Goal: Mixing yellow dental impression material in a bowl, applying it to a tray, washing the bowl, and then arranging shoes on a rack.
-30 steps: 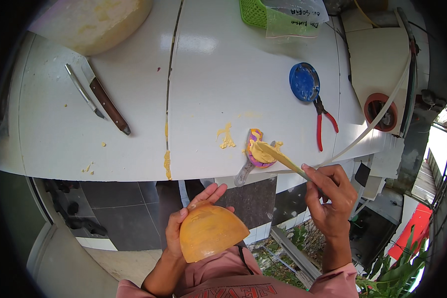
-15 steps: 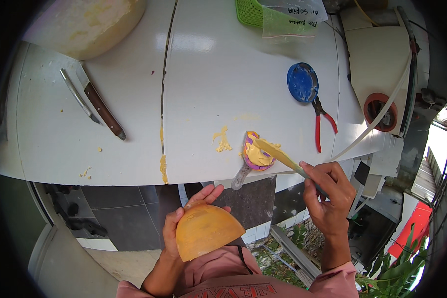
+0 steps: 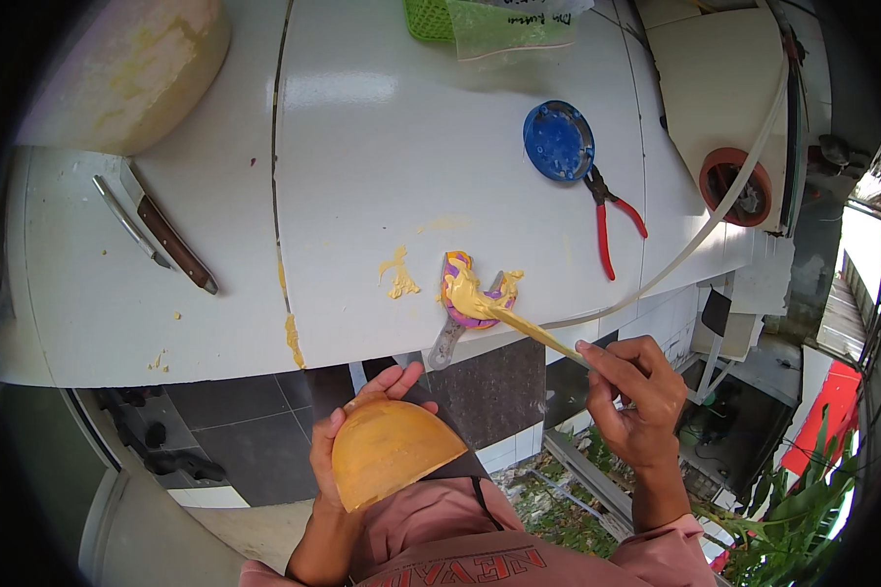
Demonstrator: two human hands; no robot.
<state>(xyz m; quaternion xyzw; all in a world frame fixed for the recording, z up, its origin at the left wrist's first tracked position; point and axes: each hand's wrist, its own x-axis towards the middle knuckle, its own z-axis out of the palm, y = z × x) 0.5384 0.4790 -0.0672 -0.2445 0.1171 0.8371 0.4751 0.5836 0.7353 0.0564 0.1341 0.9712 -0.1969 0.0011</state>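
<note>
Head view: left hand (image 3: 347,460) cupped, fingers curled around the back of a yellow-orange bowl-shaped piece (image 3: 392,450), held low in front of the chest, below the white table (image 3: 362,147) edge. Right hand (image 3: 636,396) pinches a thin paste-coated stick (image 3: 529,328); its far tip rests in yellow paste on a purple dish (image 3: 465,293) near the table edge, up-left of the hand. Red-handled pliers (image 3: 612,220), blue lid (image 3: 558,142), knife (image 3: 171,240) lie farther back.

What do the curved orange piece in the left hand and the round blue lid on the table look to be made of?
Curved orange piece: a thin rigid shell, matte and mottled, perhaps moulded resin or fibre; uncertain. Round blue lid: likely plastic, judging by its even colour, slight sheen and moulded rim. Left hand cradles the shell from below.
</note>
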